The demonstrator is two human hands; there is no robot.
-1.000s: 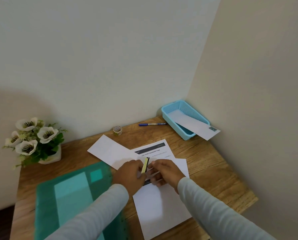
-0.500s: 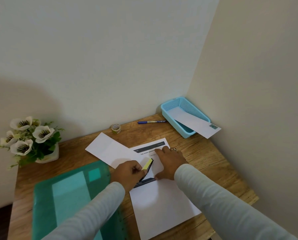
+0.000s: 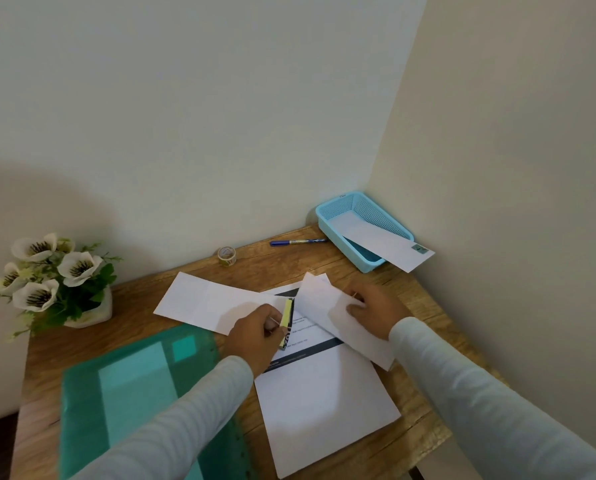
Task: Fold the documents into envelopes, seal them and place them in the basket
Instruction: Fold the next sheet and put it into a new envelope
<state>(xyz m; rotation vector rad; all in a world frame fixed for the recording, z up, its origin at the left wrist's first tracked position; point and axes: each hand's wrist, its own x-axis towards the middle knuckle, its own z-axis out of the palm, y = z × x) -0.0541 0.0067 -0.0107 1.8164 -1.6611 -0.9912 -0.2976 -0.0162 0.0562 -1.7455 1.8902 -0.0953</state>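
The wooden tabletop [image 3: 261,271] fills the corner between two pale walls and carries everything. Left of the left hand, and partly under that sleeve, lies a translucent green folder [image 3: 133,393] with lighter papers showing through it. Between the two forearms and running back toward the person lies a printed document [image 3: 324,403], face up, with a dark band across it just below the hands; its near part is blank white.

The right hand [image 3: 376,310] grips a loose white sheet [image 3: 324,306], fingers curled onto it, so that the sheet's far corner stands raised off the printed document while its near edge lies by the right wrist. Beyond and to the left of the left hand, a flat white envelope [image 3: 206,301] lies on the wood, its near corner touching that hand's knuckles.

Well beyond the right hand, pushed into the wall corner, stands a light-blue mesh basket [image 3: 376,216]. One stamped envelope [image 3: 383,244] rests in it at a slant, its stamped end sticking out over the near rim.

Far left of the left hand is a pot of white flowers [image 3: 54,278]. Beyond both hands, a blue pen [image 3: 298,242] lies near the wall, with a small tape roll [image 3: 227,256] to its left.

The left hand [image 3: 255,334] is closed round a small yellow-and-black object [image 3: 287,320], held upright over the printed document; what it is cannot be told.
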